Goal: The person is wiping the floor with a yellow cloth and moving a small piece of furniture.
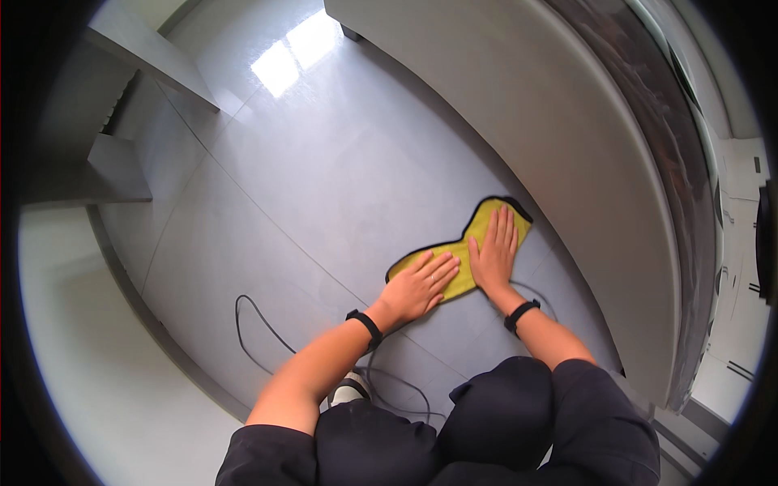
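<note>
A yellow cloth (460, 257) with black edging lies spread on the grey tiled floor (340, 182). My left hand (419, 284) rests palm down on its left part, with a ring on one finger. On the cloth's right part, my right hand (496, 252) lies flat with its fingers extended away from me. Neither hand grasps the fabric. Both wrists wear a black band. A thin dark cable (398, 383) loops over the floor below my left forearm, and part of a cable also shows beside my right wrist.
A low grey bed frame or similar furniture side (535, 103) curves along the right, close to the cloth. Left stand a white wall (79, 316) with grey baseboard (146, 340) and a grey furniture panel (161, 61). My light shoe (349, 389) is beside the cable.
</note>
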Demonstrator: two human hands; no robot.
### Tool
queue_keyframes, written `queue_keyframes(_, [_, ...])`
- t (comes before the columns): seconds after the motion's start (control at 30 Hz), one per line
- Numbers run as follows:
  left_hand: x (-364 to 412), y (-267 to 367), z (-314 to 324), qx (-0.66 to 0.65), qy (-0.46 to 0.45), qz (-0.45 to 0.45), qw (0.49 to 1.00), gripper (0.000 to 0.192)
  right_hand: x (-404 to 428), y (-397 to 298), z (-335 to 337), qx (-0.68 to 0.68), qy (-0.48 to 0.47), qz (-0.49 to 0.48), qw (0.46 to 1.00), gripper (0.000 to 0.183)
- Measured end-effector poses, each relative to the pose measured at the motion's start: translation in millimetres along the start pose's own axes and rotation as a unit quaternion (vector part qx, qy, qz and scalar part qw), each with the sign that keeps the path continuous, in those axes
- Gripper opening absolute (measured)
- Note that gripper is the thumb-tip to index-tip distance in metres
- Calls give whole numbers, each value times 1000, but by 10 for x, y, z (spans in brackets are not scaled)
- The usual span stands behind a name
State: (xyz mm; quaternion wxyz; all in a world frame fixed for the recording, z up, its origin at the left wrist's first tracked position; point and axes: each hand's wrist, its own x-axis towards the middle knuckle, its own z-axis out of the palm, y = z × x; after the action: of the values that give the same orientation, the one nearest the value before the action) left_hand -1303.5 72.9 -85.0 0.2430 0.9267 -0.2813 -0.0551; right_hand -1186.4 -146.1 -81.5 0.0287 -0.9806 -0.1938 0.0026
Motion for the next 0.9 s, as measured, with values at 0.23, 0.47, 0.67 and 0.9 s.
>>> queue_keyframes(0.23, [8, -179, -25, -15, -51, 103, 993, 74, -344, 116, -27, 73, -15, 51, 996, 86])
queue_keyframes(0.47, [-45, -604, -577, 93, -148, 150, 973, 75, -478, 646, -526, 129, -27, -72, 989, 59])
queue_keyframes(0.67, [-118, -293, -743, 79, -131, 82, 985, 76, -647, 934, -550, 153, -54, -179, 970, 52])
queue_keyframes(0.9, [-230, -62, -1350, 139, -43, -139, 980, 69, -260, 935, -639, 190, 13, -353, 916, 50])
